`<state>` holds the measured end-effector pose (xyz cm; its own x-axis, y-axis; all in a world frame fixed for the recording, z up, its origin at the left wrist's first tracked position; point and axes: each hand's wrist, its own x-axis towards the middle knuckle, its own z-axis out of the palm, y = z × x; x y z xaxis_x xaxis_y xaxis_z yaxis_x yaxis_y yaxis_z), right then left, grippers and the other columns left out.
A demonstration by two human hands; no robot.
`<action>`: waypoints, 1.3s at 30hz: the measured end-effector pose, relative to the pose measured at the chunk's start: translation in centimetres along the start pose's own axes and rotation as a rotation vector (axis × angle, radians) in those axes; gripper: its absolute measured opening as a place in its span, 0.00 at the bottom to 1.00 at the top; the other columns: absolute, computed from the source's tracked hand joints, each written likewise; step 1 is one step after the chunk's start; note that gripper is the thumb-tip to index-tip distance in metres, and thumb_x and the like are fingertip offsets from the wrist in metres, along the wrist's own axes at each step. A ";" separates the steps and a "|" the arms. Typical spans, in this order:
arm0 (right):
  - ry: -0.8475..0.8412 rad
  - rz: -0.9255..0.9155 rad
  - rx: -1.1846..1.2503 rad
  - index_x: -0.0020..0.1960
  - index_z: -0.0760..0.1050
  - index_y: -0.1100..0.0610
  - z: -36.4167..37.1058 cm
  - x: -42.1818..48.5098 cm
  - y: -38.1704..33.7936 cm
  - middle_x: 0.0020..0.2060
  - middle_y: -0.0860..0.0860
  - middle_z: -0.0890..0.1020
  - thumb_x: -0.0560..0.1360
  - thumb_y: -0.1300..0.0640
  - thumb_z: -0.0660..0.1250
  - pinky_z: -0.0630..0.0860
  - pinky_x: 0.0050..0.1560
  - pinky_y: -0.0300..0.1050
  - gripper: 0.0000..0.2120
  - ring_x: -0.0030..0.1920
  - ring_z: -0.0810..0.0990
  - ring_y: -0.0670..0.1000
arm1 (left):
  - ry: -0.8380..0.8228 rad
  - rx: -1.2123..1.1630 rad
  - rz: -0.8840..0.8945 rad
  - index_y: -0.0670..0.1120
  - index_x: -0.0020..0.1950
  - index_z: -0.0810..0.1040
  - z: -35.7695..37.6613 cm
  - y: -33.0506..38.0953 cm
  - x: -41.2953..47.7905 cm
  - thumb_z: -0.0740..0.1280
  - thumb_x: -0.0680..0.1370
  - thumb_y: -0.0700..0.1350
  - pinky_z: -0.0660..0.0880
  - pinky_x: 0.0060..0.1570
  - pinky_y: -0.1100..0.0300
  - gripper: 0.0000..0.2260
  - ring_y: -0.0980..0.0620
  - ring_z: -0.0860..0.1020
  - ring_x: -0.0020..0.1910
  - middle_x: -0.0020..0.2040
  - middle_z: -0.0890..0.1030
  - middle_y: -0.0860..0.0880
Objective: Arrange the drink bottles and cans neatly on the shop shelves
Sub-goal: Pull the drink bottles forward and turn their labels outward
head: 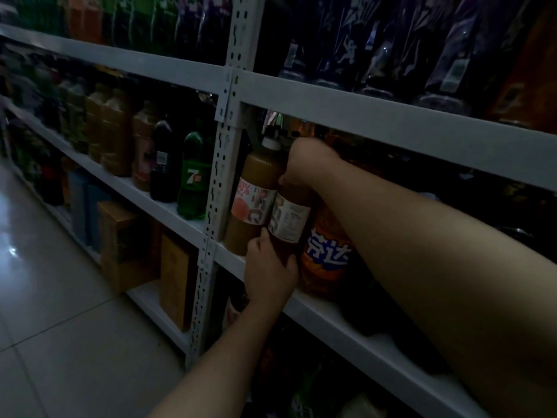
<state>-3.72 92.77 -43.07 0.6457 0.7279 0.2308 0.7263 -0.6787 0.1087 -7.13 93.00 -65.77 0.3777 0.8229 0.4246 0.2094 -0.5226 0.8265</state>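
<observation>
Right forearm fills the 4 o'clock corner; the right hand (304, 159) grips the top of a full brown juice bottle (289, 218) and the left hand (271, 267) wraps its base, down on the middle shelf (331, 312). It's touching its white-capped twin (256, 191) at 9 o'clock, with a full Fanta bottle (328, 251) at 3 o'clock. I'd guess this row's nearly lined up, rest is too dark to tell.

The amber-yellow plastic juice bottle (256, 176) has a white cap and pink-and-white label; the darker brown plastic juice bottle (291, 218) beside it, a white printed label. The orange plastic soda bottle (327, 254) bears white lettering on blue, the green plastic soda bottle (193, 182) a white-and-red logo.
</observation>
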 end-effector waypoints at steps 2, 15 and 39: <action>-0.050 -0.025 -0.082 0.65 0.69 0.60 -0.6 0.0 0.1 0.58 0.57 0.74 0.72 0.47 0.71 0.75 0.50 0.50 0.27 0.56 0.75 0.59 | 0.008 -0.050 0.034 0.48 0.74 0.62 -0.1 -0.1 0.1 0.69 0.72 0.51 0.71 0.52 0.57 0.32 0.48 0.73 0.58 0.61 0.69 0.48; -0.077 -0.130 -0.205 0.65 0.68 0.62 -1.9 -1.5 -0.2 0.50 0.57 0.74 0.78 0.58 0.59 0.74 0.47 0.44 0.17 0.47 0.75 0.55 | -0.025 0.009 0.030 0.47 0.71 0.65 0.2 -1.0 0.9 0.71 0.72 0.52 0.71 0.57 0.56 0.31 0.46 0.72 0.60 0.62 0.69 0.45; -0.114 -0.189 -0.369 0.65 0.69 0.57 0.4 -1.1 0.9 0.57 0.55 0.75 0.75 0.53 0.68 0.76 0.51 0.45 0.21 0.54 0.76 0.54 | -0.039 0.005 0.074 0.46 0.73 0.60 0.7 -2.1 0.5 0.74 0.69 0.51 0.71 0.62 0.48 0.37 0.47 0.68 0.66 0.67 0.68 0.46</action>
<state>-3.64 91.38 -43.56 0.5461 0.8350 0.0676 0.7148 -0.5065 0.4821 -6.71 94.32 -67.54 0.4272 0.7729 0.4692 0.1843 -0.5825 0.7917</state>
